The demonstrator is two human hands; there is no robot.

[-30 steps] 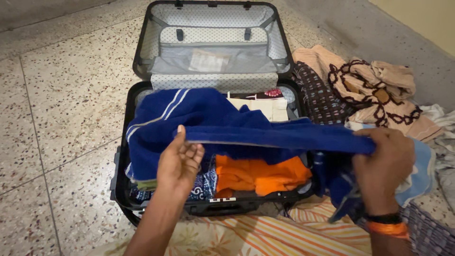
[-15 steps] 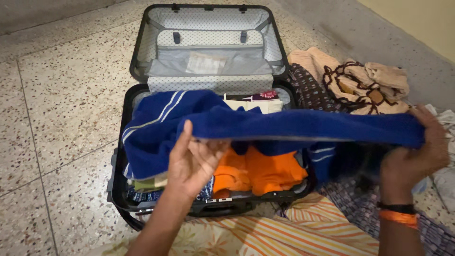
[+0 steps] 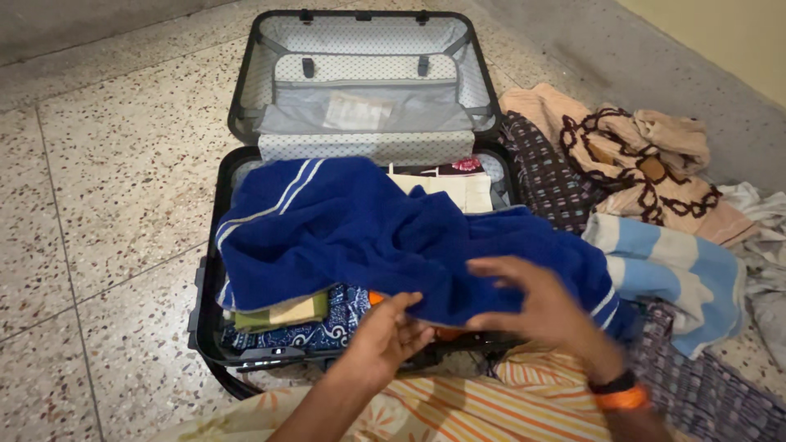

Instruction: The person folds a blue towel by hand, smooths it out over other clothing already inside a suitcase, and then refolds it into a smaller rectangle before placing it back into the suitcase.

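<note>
I see the blue towel [image 3: 368, 237] lying across the open suitcase [image 3: 214, 270], long axis left to right. My right hand [image 3: 540, 307] rests spread open on its near-right part; my left hand [image 3: 385, 340] pinches its near edge.

One head-worn camera looks steeply down and forward from close above. It faces an open suitcase [image 3: 246, 164] on the floor [image 3: 106, 164], with the hands nearest the lower edge.

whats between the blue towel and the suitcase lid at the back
In the head view, a folded cream cloth and a dark floral piece lie between the blue towel and the suitcase lid, beside the dotted lining wall.
</note>
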